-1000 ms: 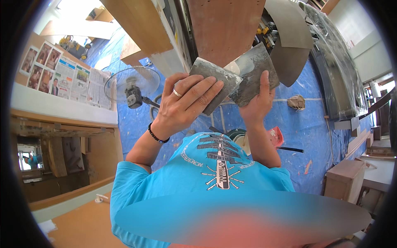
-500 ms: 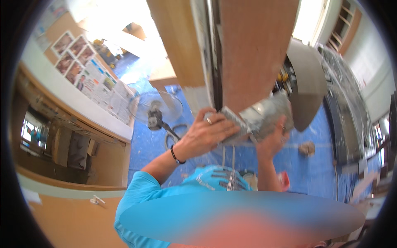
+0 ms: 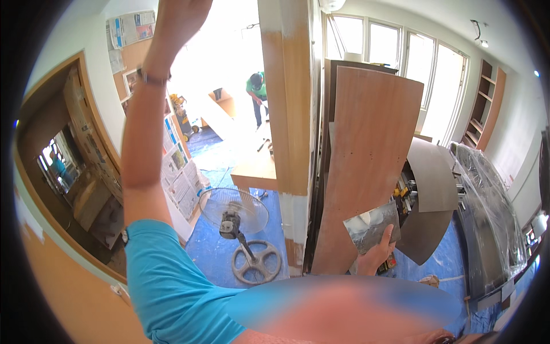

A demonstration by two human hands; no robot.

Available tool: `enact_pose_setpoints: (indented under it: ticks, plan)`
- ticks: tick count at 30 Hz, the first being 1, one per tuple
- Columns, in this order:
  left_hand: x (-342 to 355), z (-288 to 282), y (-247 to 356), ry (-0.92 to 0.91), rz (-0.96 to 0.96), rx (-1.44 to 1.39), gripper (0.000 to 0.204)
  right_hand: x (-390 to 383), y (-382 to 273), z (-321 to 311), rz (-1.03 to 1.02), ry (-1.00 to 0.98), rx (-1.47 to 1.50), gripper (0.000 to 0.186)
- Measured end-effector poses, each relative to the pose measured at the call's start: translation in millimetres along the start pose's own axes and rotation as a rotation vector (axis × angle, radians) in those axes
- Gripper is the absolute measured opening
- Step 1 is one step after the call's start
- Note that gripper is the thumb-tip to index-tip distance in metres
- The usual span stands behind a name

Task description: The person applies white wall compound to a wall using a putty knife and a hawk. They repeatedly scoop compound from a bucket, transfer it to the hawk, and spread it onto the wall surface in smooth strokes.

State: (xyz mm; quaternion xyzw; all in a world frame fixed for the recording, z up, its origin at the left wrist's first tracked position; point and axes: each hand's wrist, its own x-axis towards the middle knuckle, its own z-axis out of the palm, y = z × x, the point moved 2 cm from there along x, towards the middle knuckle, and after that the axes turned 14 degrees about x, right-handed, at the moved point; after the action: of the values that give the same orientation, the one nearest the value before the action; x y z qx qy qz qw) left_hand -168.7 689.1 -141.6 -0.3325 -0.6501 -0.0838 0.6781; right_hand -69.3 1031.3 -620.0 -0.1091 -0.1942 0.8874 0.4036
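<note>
My left hand (image 3: 186, 17) is raised high at the top edge, its arm stretched up and its fingers cut off by the frame. Whatever it holds cannot be seen. Low on the right, my right hand (image 3: 377, 254) grips a thin rectangular grey plate (image 3: 375, 225), which has paler smears on its face; the thumb presses on its lower edge. The plate is tilted, in front of a tall reddish-brown wood panel (image 3: 372, 126). Between my two arms stands a wooden post (image 3: 289, 103), with bare yellowish wood above and a pale painted part below.
A fan (image 3: 232, 221) stands on the blue floor sheeting (image 3: 200, 258), left of the post. A co-worker in green (image 3: 256, 89) bends over in the bright room beyond. Curved grey sheets (image 3: 429, 178) and plastic-wrapped furniture (image 3: 487, 200) stand to the right. An open doorway (image 3: 74, 160) is at left.
My left hand has left the plate and swung up to the upper left. My right hand still grips the plate, now lower in view. The view has tilted up, showing windows and the co-worker.
</note>
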Motion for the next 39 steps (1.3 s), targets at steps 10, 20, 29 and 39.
enact_pose_setpoints:
  ticks: [10, 20, 29, 39]
  plan:
    - [122.4, 36.5, 1.7, 0.062, 0.765, 0.273, 0.032, -4.4, 16.1, 0.4, -0.049, 0.064, 0.048, 0.051]
    - [130.5, 62.6, -29.8, 0.132, 0.91, 0.325, 0.049, -6.2, 29.0, 0.1, -0.124, 0.101, 0.056, 0.052]
    - [97.0, 67.0, -52.2, 0.136, 0.756, 0.51, 0.048, -9.7, 37.3, -2.7, -0.125, 0.108, 0.042, 0.051]
    - [109.9, 59.5, 4.2, 0.092, 0.293, 0.66, 0.039, -3.5, 31.9, -9.1, -0.062, 0.16, -0.015, 0.059]
